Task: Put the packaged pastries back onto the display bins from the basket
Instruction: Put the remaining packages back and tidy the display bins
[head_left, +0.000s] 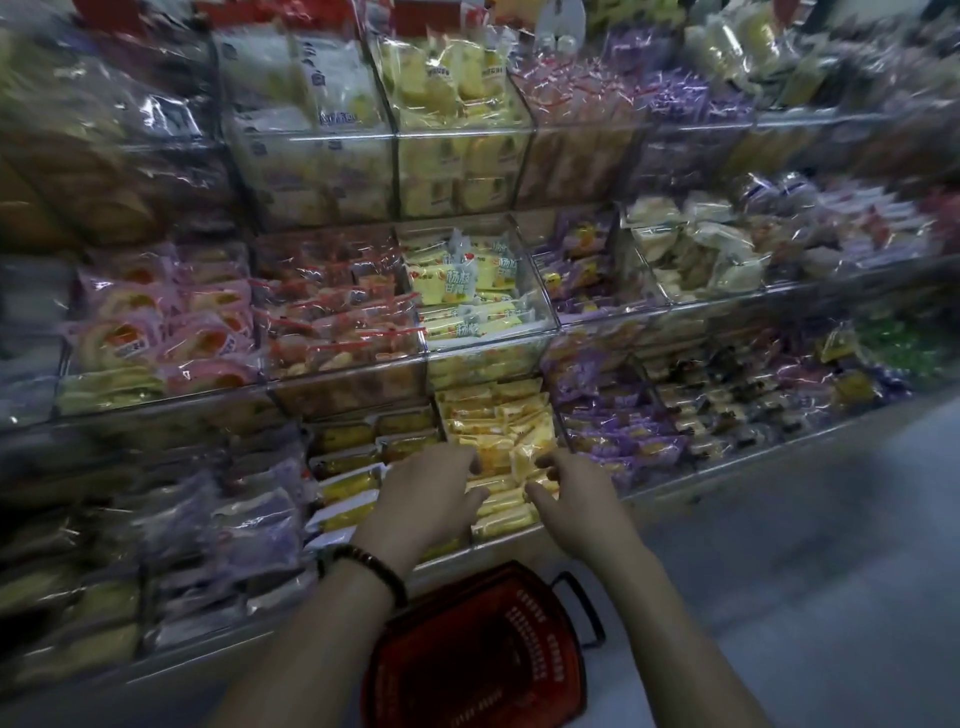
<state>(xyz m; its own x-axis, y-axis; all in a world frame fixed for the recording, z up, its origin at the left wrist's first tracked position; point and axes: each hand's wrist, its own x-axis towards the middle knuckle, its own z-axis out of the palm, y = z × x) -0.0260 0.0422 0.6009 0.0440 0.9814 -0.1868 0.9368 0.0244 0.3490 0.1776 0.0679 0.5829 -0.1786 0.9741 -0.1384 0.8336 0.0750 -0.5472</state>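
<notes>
The yellow packaged pastries (498, 447) are lying heaped in the near, low display bin (519, 541). The right hand (566, 488) is pinching one packet's edge between curled fingers and thumb, while the left hand (431, 493) is resting loosely on the pile, grasping nothing. The placing step seems to be finishing, so the next move is probably calling for a reach down to the red basket (483, 649) on the floor, whose inside is too dark to judge. Pale packets (457, 280) one shelf farther up are showing green Chinese characters, too blurred to read.
</notes>
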